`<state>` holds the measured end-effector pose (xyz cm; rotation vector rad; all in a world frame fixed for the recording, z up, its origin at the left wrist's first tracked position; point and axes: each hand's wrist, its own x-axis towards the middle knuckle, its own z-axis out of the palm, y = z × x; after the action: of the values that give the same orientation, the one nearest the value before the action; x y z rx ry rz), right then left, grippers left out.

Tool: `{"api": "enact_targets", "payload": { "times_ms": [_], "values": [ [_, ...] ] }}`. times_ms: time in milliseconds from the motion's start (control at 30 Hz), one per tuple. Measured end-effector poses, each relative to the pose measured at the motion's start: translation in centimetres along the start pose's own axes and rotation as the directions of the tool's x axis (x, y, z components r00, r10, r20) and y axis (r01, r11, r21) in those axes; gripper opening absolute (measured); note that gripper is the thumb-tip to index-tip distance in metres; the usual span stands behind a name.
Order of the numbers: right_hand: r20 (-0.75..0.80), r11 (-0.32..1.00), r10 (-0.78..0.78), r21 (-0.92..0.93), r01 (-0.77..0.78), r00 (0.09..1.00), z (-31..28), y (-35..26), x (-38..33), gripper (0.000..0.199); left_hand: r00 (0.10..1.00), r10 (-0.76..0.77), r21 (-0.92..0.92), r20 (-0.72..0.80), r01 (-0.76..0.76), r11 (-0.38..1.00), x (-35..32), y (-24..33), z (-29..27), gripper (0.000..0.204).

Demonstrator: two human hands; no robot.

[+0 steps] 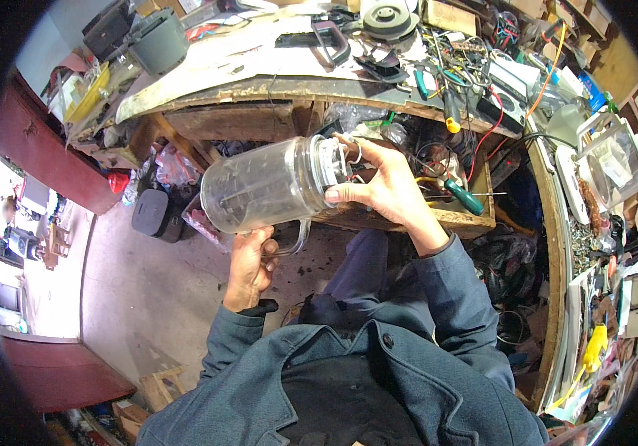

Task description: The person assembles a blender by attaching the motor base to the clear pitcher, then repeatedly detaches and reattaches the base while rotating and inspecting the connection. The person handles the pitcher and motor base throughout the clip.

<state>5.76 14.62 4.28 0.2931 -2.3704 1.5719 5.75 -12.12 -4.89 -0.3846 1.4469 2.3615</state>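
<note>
A clear blender jug (252, 189) with a side handle is held nearly on its side in front of me, above the floor and my legs. My left hand (250, 267) is closed around the lower part of the handle (298, 241), under the jug. At the jug's right end, my right hand (382, 182) grips the clear ribbed collar (325, 163), thumb in front and fingers behind. Part of that end is hidden by the fingers. The jug's walls look cloudy, with nothing plainly visible inside.
Beyond the jug runs a worn workbench (237, 91) bearing tools and parts. An open drawer (475, 223) below it holds wires and a green-handled screwdriver (464, 197). Another clear jug (616, 167) stands on the cluttered right-hand bench. A dark case (157, 214) lies on the floor at left.
</note>
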Motion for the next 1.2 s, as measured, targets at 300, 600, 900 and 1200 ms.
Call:
{"api": "enact_targets", "payload": {
  "times_ms": [300,600,900,1200],
  "values": [
    [0.028,0.996,0.085,-0.01,-0.085,0.996,-0.2,-0.4,0.2,0.087,1.0,-0.009,0.016,-0.02,0.009,1.0,0.2,-0.2,-0.4,0.014],
    [0.023,0.993,0.078,0.09,-0.079,0.997,0.1,0.4,-0.1,0.087,1.0,-0.006,0.024,-0.01,0.006,1.0,0.1,-0.2,-0.1,0.014],
    [0.059,0.996,-0.012,0.095,0.006,0.998,-0.1,0.5,-0.2,0.091,0.999,0.023,0.03,-0.026,-0.022,0.999,0.1,-0.3,0.1,0.016],
    [0.021,0.999,0.007,0.048,-0.008,1.0,0.1,0.4,-0.2,0.09,0.999,0.034,0.028,-0.022,-0.034,0.999,0.1,-0.1,0.2,0.016]
  ]
}}
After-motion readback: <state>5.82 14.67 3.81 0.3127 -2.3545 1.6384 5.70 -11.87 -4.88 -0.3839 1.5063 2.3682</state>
